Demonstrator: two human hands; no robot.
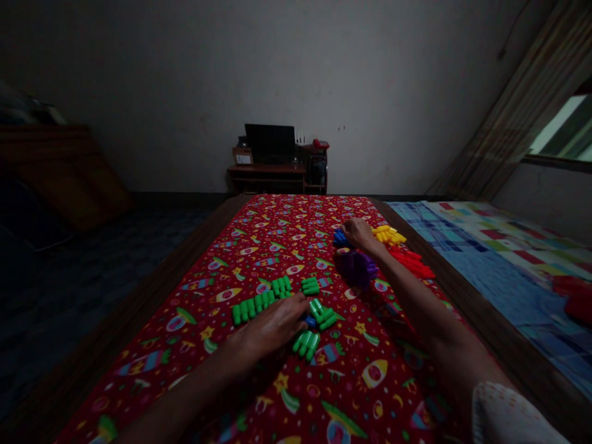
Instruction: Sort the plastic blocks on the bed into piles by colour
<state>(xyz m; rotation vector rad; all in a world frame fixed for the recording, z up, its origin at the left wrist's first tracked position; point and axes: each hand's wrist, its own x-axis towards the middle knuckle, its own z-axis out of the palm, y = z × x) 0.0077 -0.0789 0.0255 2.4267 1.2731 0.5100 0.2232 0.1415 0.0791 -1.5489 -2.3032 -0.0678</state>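
My left hand rests low over the red printed cloth with its fingers curled, among short rounded green plastic pieces. More green pieces lie just in front of and to the right of its fingertips. A small blue spot shows beside those fingertips; whether they hold anything is hidden. Farther off, my right hand reaches down with closed fingers at a small pile of blue pieces. Its fingertips are partly hidden. Purple pieces, blurred and in shadow, lie just below that wrist.
Yellow pieces and red pieces lie beyond my right forearm, near the table's right edge. The red cloth covers a long wooden table. A bed with a checked cover stands at right; a desk with a monitor stands ahead.
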